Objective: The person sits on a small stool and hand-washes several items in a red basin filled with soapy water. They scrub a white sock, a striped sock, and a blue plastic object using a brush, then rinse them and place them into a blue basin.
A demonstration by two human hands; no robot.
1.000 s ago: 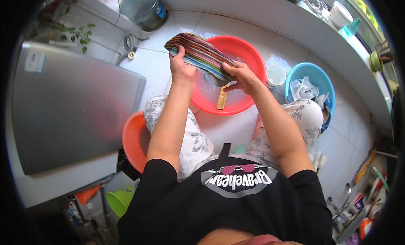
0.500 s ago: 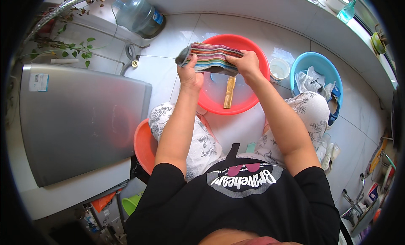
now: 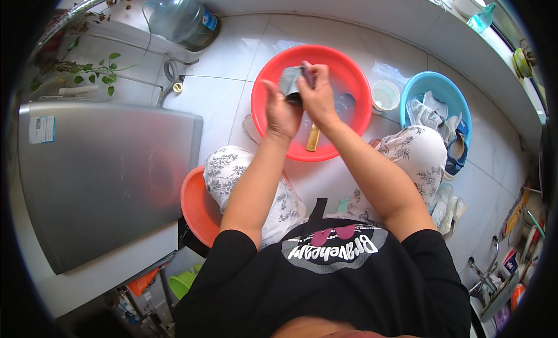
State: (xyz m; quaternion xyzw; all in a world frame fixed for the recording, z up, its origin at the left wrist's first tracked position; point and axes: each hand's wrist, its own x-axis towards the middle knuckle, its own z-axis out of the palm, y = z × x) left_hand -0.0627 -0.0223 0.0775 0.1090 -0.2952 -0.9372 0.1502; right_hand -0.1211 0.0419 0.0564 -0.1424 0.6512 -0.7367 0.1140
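Folded up over the red basin is a piece of striped cloth with a grey backing; mostly its grey side shows now. My right hand is closed on it from the right, fingers bent over the top. On its left, my left hand cups the lower end with the thumb standing away; its fingers are partly hidden by the cloth. Cloudy water lies in the basin, and a yellowish wooden bar, like a brush handle, leans in it below my hands.
A white tub and a blue basin holding several shoes are on the right. An orange tub stands by my left knee. A grey appliance top fills the left; a water-cooler bottle is beyond it.
The cloth was stretched flat between both hands, striped side up. It is now folded, grey side showing. My right hand has moved left and my left hand slightly right, bringing them together.
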